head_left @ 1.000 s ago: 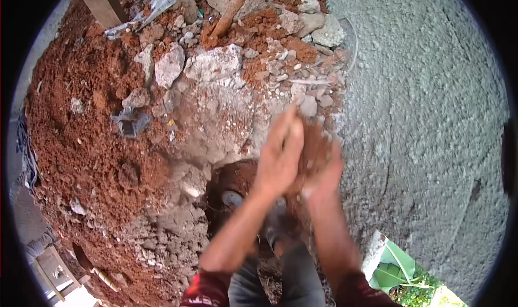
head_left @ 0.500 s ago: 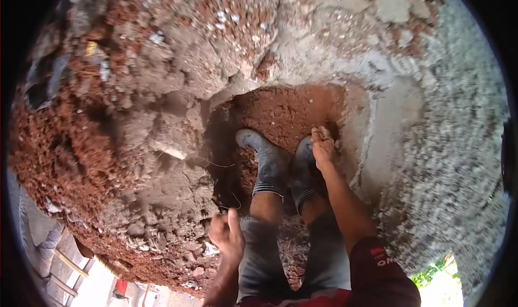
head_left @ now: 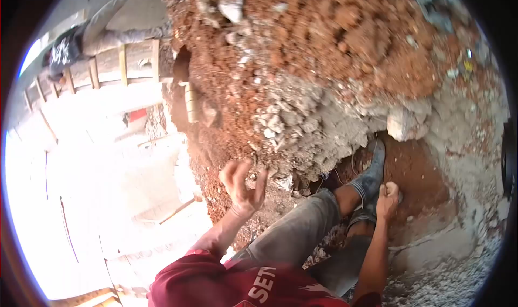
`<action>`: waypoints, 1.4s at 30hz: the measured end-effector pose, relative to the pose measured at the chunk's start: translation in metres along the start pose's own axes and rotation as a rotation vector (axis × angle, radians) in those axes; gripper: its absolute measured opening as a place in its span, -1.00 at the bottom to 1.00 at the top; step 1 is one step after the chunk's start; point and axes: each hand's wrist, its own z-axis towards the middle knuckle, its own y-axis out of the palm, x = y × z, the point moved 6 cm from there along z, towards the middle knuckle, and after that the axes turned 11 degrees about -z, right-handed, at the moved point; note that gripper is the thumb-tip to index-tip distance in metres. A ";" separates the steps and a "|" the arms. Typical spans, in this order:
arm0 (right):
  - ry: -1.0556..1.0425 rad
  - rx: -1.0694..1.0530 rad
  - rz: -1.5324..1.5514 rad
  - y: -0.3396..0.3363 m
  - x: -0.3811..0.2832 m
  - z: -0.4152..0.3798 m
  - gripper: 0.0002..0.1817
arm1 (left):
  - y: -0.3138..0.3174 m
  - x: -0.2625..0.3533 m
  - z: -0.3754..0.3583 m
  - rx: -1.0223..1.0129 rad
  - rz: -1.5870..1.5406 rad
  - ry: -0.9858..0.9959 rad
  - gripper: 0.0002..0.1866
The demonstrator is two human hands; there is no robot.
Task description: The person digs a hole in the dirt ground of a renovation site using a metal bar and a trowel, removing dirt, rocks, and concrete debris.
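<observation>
My left hand is raised over the rubble slope with its fingers apart and bent, holding nothing. My right hand is closed in a loose fist near my knees and boots, with nothing visible in it. Below it, my grey rubber boot stands in a dug pit with a red soil floor. The other boot is mostly hidden behind my right hand and forearm. Thin wires stick out at the pit's near edge, beside my leg.
Loose red soil and broken rubble bank up beside the pit. A pale stone block sits on its rim. A person is at the far upper left by wooden stakes. Bright glare washes out the lower left.
My view has swung left, so the pit now sits at the right and the other person has appeared. My left hand has opened and lifted; my right-hand fingers have curled in.
</observation>
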 end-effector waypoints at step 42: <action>0.525 -0.086 -0.521 0.046 0.210 0.063 -0.67 | 0.104 -0.009 0.165 -0.120 0.047 0.497 -0.23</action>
